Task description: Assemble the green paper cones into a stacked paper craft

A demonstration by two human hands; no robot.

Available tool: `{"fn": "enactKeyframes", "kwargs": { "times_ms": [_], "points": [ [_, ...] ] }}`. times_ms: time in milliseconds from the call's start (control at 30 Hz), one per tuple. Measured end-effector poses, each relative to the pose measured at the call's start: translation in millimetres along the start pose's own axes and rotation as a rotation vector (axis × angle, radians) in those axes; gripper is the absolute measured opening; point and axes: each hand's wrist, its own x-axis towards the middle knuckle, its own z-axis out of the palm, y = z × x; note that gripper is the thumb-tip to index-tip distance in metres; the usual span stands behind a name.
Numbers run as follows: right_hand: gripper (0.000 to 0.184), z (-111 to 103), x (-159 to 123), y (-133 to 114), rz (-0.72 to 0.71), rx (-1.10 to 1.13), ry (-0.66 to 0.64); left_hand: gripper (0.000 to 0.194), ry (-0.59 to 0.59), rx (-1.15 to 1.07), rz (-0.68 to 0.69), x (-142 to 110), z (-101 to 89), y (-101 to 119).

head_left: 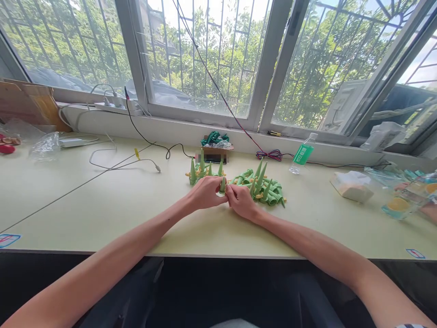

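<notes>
My left hand curls its thumb and fingers around a green cone-shaped piece, which points upward just above the table. Against the cone's right side, my right hand is closed in a pinch; what its fingertips grip is hidden. Behind my left hand stand several green cones with small yellow parts at their bases. To the right of my right hand lies a pile of green cones and ribbed green tubes, some upright and some on their sides, with yellow bits among them.
Behind the cones sits a small box with green wrapping. A labelled bottle stands by the wall, left of a white packet. Cables cross the left side. Clear plastic bags and part of another person's arm are at right.
</notes>
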Motion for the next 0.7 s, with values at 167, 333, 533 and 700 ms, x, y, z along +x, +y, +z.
{"fn": "enactKeyframes", "kwargs": {
  "times_ms": [167,333,533,700],
  "points": [
    [0.041,1.2,0.3,1.8,0.001,-0.002,0.006,0.027,0.009,0.005,-0.001,0.4,0.7,0.1],
    [0.041,1.1,0.4,1.9,0.001,-0.005,0.009,0.025,-0.005,0.006,-0.014,1.0,-0.3,1.2],
    [0.041,0.7,0.0,0.6,-0.002,-0.007,0.014,0.026,-0.006,0.005,-0.005,0.2,-0.5,1.0],
    [0.042,0.8,0.1,0.1,-0.005,-0.002,0.017,0.026,0.007,0.007,0.005,0.0,0.1,0.8]
  ]
}}
